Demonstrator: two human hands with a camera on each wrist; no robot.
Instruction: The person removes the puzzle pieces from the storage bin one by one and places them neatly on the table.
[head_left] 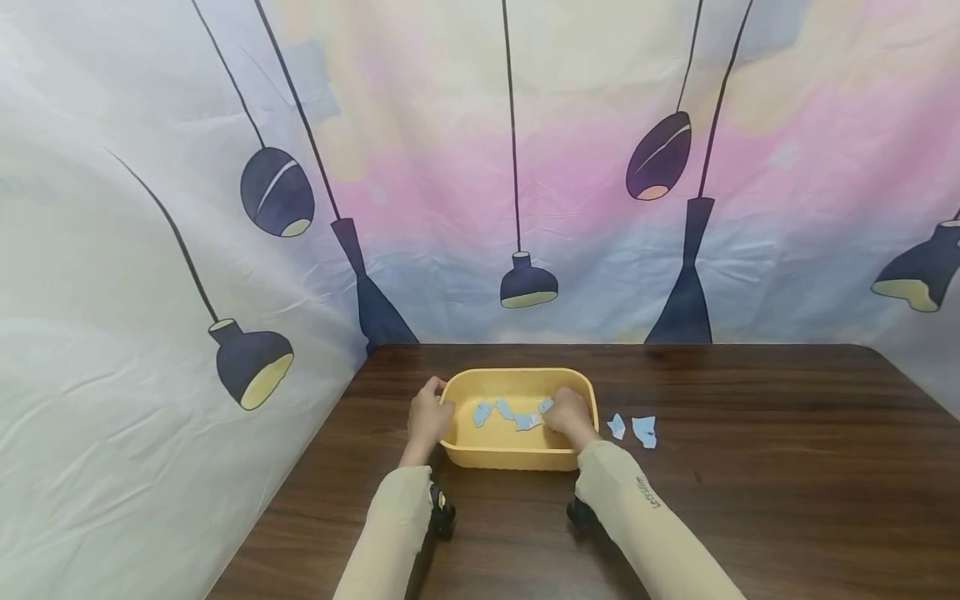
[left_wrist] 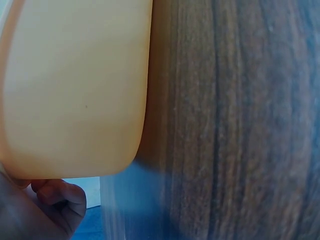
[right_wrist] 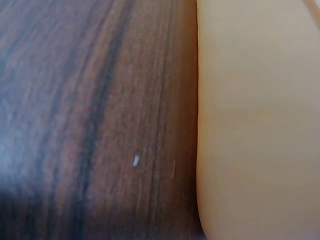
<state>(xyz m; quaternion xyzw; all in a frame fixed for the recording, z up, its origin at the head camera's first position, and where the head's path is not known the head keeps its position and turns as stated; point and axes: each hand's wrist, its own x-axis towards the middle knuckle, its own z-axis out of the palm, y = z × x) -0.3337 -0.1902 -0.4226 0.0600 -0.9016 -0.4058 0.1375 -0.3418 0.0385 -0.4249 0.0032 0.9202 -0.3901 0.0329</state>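
The yellow basin stands on a dark wooden table, left of the middle and toward the far edge. At its left end the left hand grips the wall, fingers curled. Inside, light blue paper scraps lie from left to right. At the right, the right hand reaches in, fingers bent down at a blue scrap; whether they pinch it, I cannot tell. Just right of the basin lie a small torn piece and a larger torn piece.
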